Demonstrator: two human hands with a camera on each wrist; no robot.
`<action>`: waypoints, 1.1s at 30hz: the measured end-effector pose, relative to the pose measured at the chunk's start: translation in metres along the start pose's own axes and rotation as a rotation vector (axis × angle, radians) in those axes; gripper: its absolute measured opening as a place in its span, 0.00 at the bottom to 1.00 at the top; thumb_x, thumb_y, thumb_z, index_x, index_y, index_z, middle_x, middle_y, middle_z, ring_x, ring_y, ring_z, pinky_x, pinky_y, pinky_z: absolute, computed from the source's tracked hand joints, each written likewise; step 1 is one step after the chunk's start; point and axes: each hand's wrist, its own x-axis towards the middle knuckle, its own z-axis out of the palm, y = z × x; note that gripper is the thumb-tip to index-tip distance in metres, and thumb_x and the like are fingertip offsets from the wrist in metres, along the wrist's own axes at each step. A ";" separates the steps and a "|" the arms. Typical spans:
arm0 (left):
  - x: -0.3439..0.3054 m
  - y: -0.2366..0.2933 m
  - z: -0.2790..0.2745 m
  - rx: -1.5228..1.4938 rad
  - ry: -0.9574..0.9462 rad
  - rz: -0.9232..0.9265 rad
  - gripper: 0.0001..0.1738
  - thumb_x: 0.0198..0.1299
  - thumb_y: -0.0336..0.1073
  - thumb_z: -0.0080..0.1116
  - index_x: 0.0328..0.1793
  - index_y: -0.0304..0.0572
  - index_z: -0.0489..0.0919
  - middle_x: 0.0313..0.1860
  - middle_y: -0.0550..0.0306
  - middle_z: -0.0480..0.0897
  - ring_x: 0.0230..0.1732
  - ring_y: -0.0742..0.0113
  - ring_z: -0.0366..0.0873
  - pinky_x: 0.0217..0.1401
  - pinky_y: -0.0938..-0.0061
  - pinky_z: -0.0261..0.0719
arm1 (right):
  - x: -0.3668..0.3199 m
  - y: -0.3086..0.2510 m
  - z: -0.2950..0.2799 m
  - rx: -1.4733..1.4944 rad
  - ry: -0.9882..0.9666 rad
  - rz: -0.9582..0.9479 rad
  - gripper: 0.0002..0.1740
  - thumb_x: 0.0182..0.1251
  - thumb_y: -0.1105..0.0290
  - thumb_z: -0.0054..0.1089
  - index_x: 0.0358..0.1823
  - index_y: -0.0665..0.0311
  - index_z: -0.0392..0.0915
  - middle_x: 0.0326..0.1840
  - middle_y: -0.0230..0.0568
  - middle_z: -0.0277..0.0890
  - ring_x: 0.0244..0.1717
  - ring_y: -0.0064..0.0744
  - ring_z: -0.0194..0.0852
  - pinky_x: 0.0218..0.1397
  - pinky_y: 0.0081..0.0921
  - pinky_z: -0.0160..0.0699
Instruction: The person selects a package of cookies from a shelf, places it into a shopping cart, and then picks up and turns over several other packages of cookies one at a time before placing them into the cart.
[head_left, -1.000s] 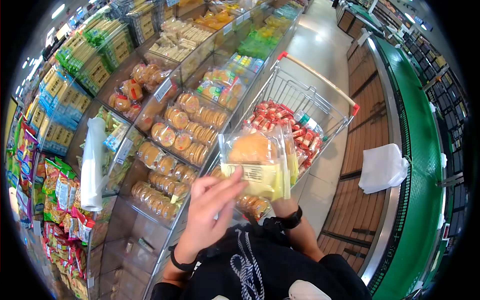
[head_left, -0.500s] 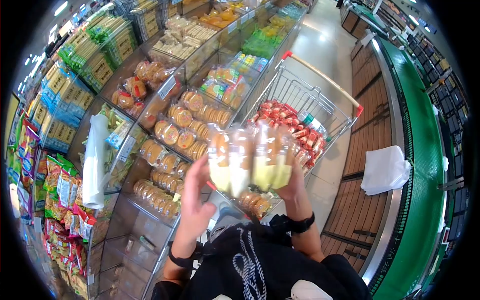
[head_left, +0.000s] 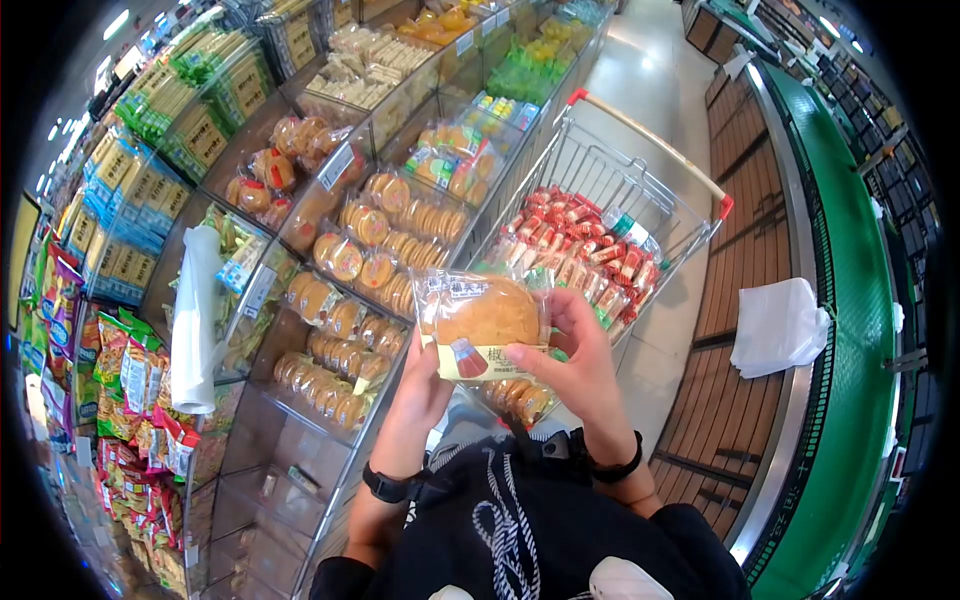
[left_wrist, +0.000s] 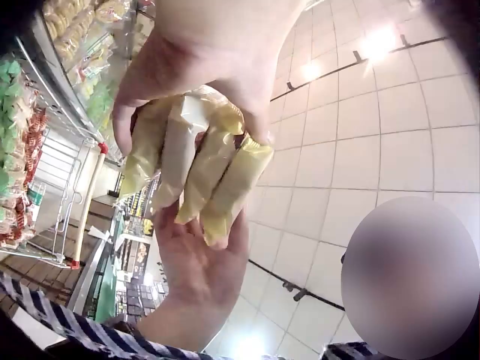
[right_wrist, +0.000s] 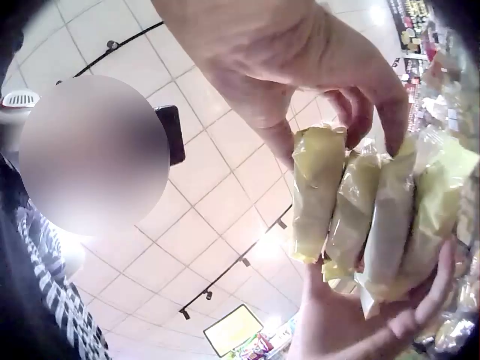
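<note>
Both hands hold a row of several wrapped pastries (head_left: 490,312) in front of the chest. The front packet has a clear upper part showing a flat golden-brown pastry, and a pale yellow lower part with a printed picture and characters. My left hand (head_left: 424,388) grips the row at its left side. On the other side my right hand (head_left: 580,350) holds it, thumb over the front packet. In the left wrist view the packets' yellow ends (left_wrist: 195,157) stand side by side between the two hands. The right wrist view shows the right hand's fingers curled over them.
A shopping cart (head_left: 690,255) with red-and-white packets (head_left: 600,255) stands ahead. Along the left run clear bins of packaged round cookies (head_left: 340,345); a roll of plastic bags (head_left: 192,320) stands among them. White bags (head_left: 782,328) lie on the green-topped counter (head_left: 850,300) at the right.
The packets have turned from a front view to their edges and back, with the front packet now facing up. The left hand has gone from the packet's front to gripping its left side.
</note>
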 end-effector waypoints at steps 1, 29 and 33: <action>0.001 -0.001 0.000 -0.018 0.011 0.005 0.32 0.58 0.55 0.49 0.62 0.43 0.63 0.58 0.53 0.71 0.59 0.58 0.67 0.61 0.62 0.66 | 0.001 -0.001 0.000 0.055 -0.005 -0.010 0.27 0.52 0.72 0.64 0.51 0.66 0.61 0.43 0.40 0.70 0.45 0.25 0.69 0.46 0.23 0.72; 0.000 0.000 -0.012 0.031 0.379 0.031 0.25 0.52 0.53 0.56 0.51 0.48 0.67 0.49 0.60 0.73 0.52 0.62 0.70 0.53 0.65 0.68 | 0.004 0.015 0.002 0.422 -0.032 -0.178 0.26 0.50 0.79 0.63 0.47 0.61 0.58 0.42 0.32 0.61 0.47 0.23 0.62 0.53 0.24 0.60; -0.001 -0.001 -0.012 0.071 0.367 0.038 0.28 0.52 0.54 0.55 0.53 0.48 0.67 0.49 0.59 0.73 0.50 0.62 0.71 0.52 0.65 0.69 | 0.002 0.017 0.002 0.402 -0.041 -0.231 0.26 0.50 0.79 0.62 0.49 0.62 0.59 0.42 0.33 0.62 0.46 0.24 0.62 0.53 0.24 0.60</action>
